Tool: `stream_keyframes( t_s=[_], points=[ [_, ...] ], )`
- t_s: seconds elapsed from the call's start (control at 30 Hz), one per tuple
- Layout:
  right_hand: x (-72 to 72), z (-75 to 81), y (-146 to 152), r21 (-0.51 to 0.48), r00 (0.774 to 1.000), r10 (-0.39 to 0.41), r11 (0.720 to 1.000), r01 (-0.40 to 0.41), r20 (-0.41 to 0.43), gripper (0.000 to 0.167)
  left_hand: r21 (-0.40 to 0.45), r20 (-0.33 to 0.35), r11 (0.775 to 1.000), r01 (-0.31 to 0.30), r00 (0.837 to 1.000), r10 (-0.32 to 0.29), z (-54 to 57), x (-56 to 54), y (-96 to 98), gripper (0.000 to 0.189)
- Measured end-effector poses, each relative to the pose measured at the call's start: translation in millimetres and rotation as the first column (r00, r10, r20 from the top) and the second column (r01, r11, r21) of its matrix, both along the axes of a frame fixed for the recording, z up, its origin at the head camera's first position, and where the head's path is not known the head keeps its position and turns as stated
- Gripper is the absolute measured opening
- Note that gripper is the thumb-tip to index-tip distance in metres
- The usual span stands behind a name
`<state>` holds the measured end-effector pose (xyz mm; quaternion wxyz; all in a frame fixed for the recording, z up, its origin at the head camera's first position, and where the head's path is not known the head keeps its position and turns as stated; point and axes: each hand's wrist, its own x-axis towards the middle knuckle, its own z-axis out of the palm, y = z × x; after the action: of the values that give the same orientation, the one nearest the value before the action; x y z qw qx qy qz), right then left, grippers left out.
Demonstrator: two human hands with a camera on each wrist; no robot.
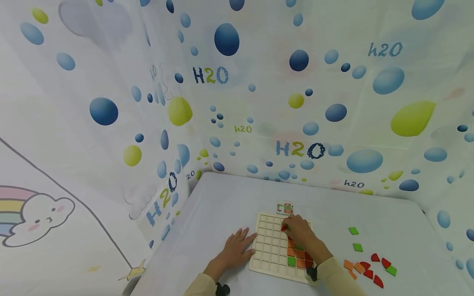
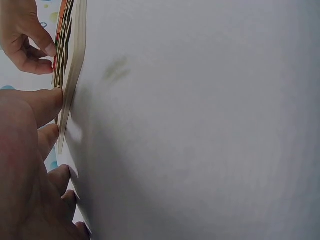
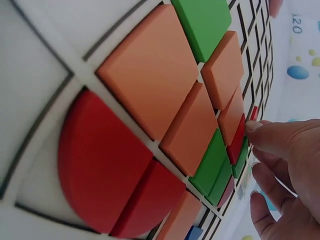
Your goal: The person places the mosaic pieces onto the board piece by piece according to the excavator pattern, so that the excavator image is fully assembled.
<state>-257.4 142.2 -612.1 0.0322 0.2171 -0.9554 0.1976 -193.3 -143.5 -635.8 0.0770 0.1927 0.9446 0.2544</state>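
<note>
A pale wooden grid board (image 1: 267, 242) lies on the table, with orange, green and red flat pieces set in its right-hand columns. My right hand (image 1: 301, 231) is over the far part of the board and pinches a small red piece (image 1: 284, 227) at a grid cell. In the right wrist view the thumb (image 3: 257, 131) is right at that red piece (image 3: 254, 113), beyond the row of set pieces. My left hand (image 1: 237, 247) has its fingers spread at the board's left edge; thumb and index finger touch the rim (image 2: 74, 80) in the left wrist view.
A small pattern card (image 1: 284, 207) lies just past the board's far edge. To the right are scattered loose pieces: green diamonds (image 1: 357, 247), red rounded wedges (image 1: 378, 281) and orange squares (image 1: 359, 268). A patterned curtain (image 1: 259, 111) stands behind the white table (image 1: 222, 197).
</note>
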Motion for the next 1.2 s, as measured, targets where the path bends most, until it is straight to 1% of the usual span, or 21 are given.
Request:
stream_keyframes(
  t_s=[0.13,0.23,0.3,0.37,0.4,0.43,0.47,0.57,0.63,0.7,0.73,0.8,0.83,0.87,0.93,1.0,1.03,1.1,1.2],
  points=[
    [4.3,3.9,5.7,-0.013,1.000,0.006,1.000,-0.006,-0.019,0.016,0.001,0.002,1.000,0.010,1.000,-0.010,-2.5,-1.4,-0.3,0.058],
    [4.9,4.8,15.7,-0.033,1.000,-0.022,0.999,0.022,-0.001,0.017,-0.007,0.009,1.000,0.011,1.000,-0.011,-1.5,-1.3,-0.5,0.058],
    [3.5,4.5,26.2,-0.034,0.997,-0.071,0.997,0.072,0.012,0.016,-0.012,0.014,1.000,0.011,1.000,-0.011,-0.1,-0.9,-0.4,0.058],
    [2.5,2.6,40.4,-0.032,0.987,-0.160,0.987,0.160,0.006,0.016,-0.018,0.012,1.000,0.016,1.000,-0.015,1.3,-0.3,-0.5,0.058],
    [1.9,1.7,49.0,-0.038,0.977,-0.214,0.976,0.214,-0.009,0.017,-0.020,0.013,1.000,0.019,1.000,-0.019,2.1,-0.1,-0.4,0.058],
    [1.6,1.7,58.2,-0.055,0.962,-0.271,0.961,0.269,-0.024,0.019,-0.027,0.008,0.999,0.026,1.000,-0.026,2.9,0.2,-0.3,0.058],
    [1.3,2.2,67.8,-0.078,0.943,-0.332,0.941,0.328,-0.036,0.021,-0.028,0.004,0.999,0.030,1.000,-0.029,3.6,0.4,-0.3,0.058],
    [1.0,3.6,99.5,-0.151,0.866,-0.499,0.859,0.490,-0.032,0.029,-0.041,0.000,0.999,0.027,1.000,-0.027,6.3,1.0,0.2,0.058],
    [0.5,5.3,121.3,-0.170,0.816,-0.578,0.803,0.571,0.011,0.036,-0.047,0.006,0.999,0.019,1.000,-0.019,7.8,0.9,0.6,0.058],
    [1.7,8.2,141.8,-0.172,0.777,-0.624,0.760,0.627,0.080,0.043,-0.049,0.014,0.999,0.010,1.000,-0.009,9.6,0.7,1.1,0.058],
    [2.7,9.5,151.3,-0.166,0.763,-0.637,0.745,0.646,0.110,0.046,-0.047,0.016,0.999,0.008,1.000,-0.007,10.6,0.7,1.1,0.058],
    [5.6,11.1,167.3,-0.156,0.742,-0.648,0.726,0.670,0.172,0.050,-0.049,0.018,0.999,0.006,1.000,-0.005,11.9,0.8,1.3,0.058],
    [7.7,11.3,173.9,-0.152,0.736,-0.645,0.722,0.675,0.205,0.052,-0.049,0.018,0.999,0.007,1.000,-0.006,12.2,1.0,1.3,0.058],
    [10.1,11.2,179.2,-0.148,0.733,-0.637,0.722,0.676,0.239,0.054,-0.050,0.017,0.999,0.008,1.000,-0.007,12.4,1.2,1.3,0.058],
    [14.4,7.6,187.0,-0.119,0.730,-0.625,0.731,0.672,0.278,0.054,-0.047,0.021,0.999,0.009,1.000,-0.008,12.1,1.6,1.3,0.058],
    [17.9,3.6,190.9,-0.109,0.740,-0.606,0.748,0.655,0.294,0.051,-0.044,0.024,0.999,0.011,1.000,-0.010,11.3,1.5,1.2,0.058],
    [19.0,1.6,191.9,-0.108,0.751,-0.594,0.759,0.642,0.288,0.048,-0.039,0.024,0.999,0.012,1.000,-0.011,11.0,1.4,1.3,0.058],
    [19.5,-2.6,192.5,-0.117,0.782,-0.570,0.784,0.609,0.251,0.042,-0.035,0.030,0.999,0.011,1.000,-0.010,10.1,0.9,1.3,0.058],
    [17.1,-4.4,191.6,-0.144,0.842,-0.501,0.835,0.531,0.198,0.036,-0.036,0.032,0.999,0.008,0.999,-0.006,8.5,0.1,1.5,0.058]
  ],
)
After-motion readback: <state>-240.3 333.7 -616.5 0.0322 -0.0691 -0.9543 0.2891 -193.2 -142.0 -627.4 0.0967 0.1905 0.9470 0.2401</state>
